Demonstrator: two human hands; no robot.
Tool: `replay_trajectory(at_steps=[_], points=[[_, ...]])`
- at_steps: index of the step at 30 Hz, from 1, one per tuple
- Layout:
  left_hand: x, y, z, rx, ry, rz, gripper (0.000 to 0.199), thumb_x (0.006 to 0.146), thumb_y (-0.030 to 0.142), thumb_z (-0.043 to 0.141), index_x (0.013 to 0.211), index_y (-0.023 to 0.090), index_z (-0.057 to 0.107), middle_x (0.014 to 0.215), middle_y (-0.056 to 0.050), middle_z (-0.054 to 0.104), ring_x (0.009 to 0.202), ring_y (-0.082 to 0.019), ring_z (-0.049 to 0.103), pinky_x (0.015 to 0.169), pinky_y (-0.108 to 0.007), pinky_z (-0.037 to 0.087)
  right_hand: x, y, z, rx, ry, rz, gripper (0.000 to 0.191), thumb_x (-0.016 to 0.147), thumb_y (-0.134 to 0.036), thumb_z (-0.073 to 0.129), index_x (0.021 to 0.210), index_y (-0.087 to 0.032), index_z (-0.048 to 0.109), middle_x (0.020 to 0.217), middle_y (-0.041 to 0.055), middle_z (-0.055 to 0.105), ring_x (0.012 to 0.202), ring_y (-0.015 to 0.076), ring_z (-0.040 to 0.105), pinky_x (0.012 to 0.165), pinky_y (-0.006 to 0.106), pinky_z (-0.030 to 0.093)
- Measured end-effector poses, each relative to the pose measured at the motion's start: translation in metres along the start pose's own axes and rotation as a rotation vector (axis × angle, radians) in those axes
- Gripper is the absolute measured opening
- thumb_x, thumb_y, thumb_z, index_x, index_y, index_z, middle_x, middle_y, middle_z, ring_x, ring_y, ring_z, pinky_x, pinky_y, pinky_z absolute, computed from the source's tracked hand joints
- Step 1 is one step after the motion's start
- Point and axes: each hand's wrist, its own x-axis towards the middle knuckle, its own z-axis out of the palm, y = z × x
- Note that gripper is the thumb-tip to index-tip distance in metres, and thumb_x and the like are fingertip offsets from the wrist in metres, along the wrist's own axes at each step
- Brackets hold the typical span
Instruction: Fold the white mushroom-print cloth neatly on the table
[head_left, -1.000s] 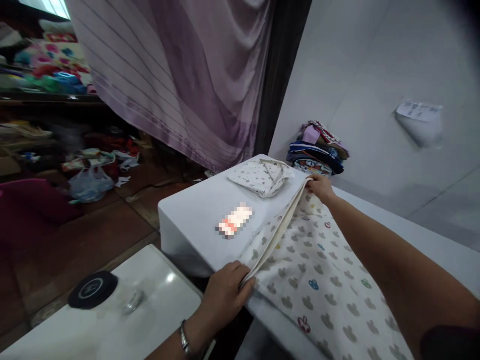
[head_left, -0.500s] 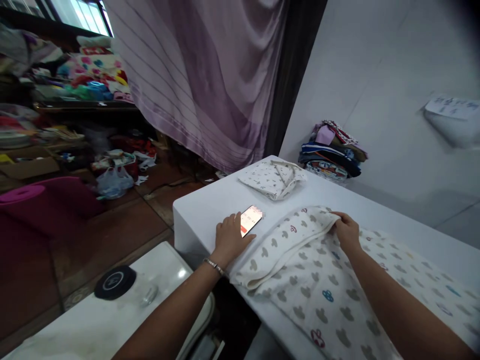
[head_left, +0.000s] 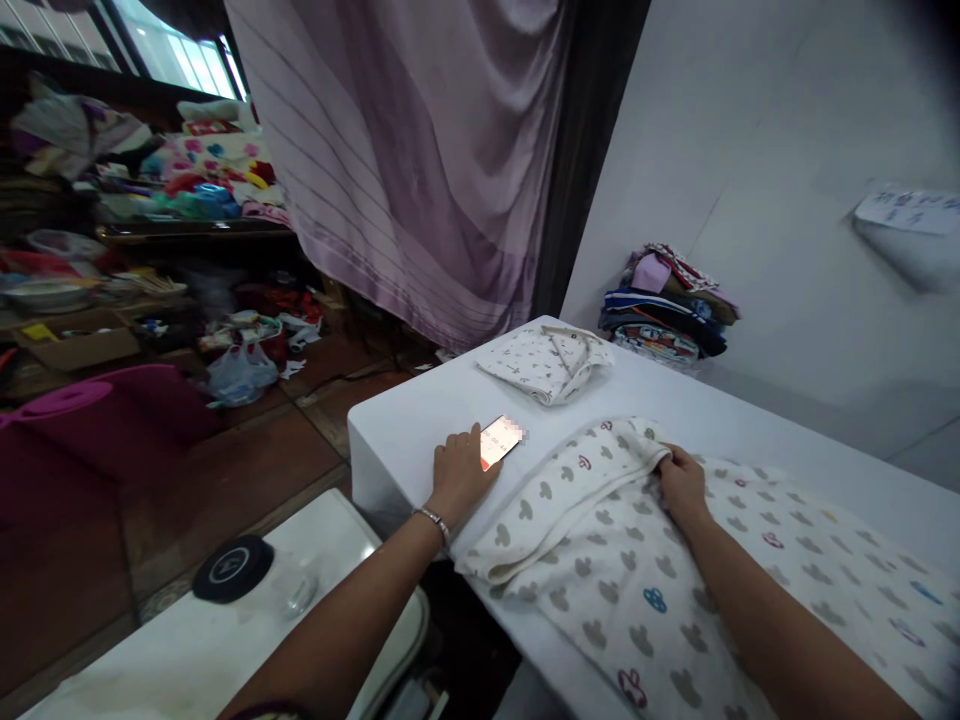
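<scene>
My left hand [head_left: 459, 474], with a bracelet on its wrist, is closed around the near left edge of a phone [head_left: 499, 440] with a lit screen, on the white table [head_left: 405, 420]. My right hand [head_left: 684, 480] pinches the folded edge of a white cloth [head_left: 592, 560] printed with grey shapes and a few coloured figures. That cloth spreads over the table's near side and hangs past its edge. Behind the phone lies a smaller folded patterned cloth [head_left: 544, 364].
A pile of folded clothes [head_left: 664, 305] stands by the wall behind the table. At lower left, a white surface [head_left: 330, 540] holds a dark round lid [head_left: 233, 568]. A purple curtain [head_left: 420, 150] hangs behind; clutter and a rolled magenta mat [head_left: 112, 420] are at left.
My right hand has shifted slightly left and down with the cloth's edge. My left thumb has drawn in toward the phone. The view has moved a little.
</scene>
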Motion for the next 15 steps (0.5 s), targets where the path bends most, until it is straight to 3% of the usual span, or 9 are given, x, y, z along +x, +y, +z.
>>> replay_trajectory(at_steps=[5, 12, 15], points=[[0.009, -0.015, -0.005, 0.032, -0.009, -0.058, 0.070, 0.079, 0.050, 0.047, 0.136, 0.012, 0.032, 0.111, -0.015, 0.057, 0.102, -0.029, 0.047, 0.082, -0.040, 0.035, 0.000, 0.000, -0.001, 0.005, -0.009, -0.002, 0.038, 0.059, -0.040, 0.054, 0.082, -0.013, 0.070, 0.079, 0.0076, 0.069, 0.076, 0.0219, 0.057, 0.070, 0.032, 0.043], [0.034, -0.064, -0.019, 0.082, -0.015, -0.162, 0.068, 0.078, 0.048, 0.046, 0.135, 0.012, 0.034, 0.115, -0.016, 0.057, 0.106, -0.030, 0.048, 0.083, -0.041, 0.037, -0.001, 0.000, 0.000, 0.015, -0.044, -0.017, 0.037, 0.058, -0.040, 0.056, 0.080, -0.014, 0.070, 0.075, 0.0064, 0.069, 0.073, 0.0210, 0.057, 0.067, 0.031, 0.045], [0.035, -0.072, -0.029, 0.065, 0.006, -0.181, 0.068, 0.079, 0.048, 0.048, 0.134, 0.012, 0.034, 0.123, -0.016, 0.054, 0.112, -0.030, 0.046, 0.088, -0.041, 0.037, 0.002, -0.005, -0.003, -0.009, -0.092, -0.043, 0.037, 0.058, -0.038, 0.055, 0.083, -0.014, 0.070, 0.076, 0.0056, 0.069, 0.071, 0.0200, 0.058, 0.066, 0.030, 0.045]])
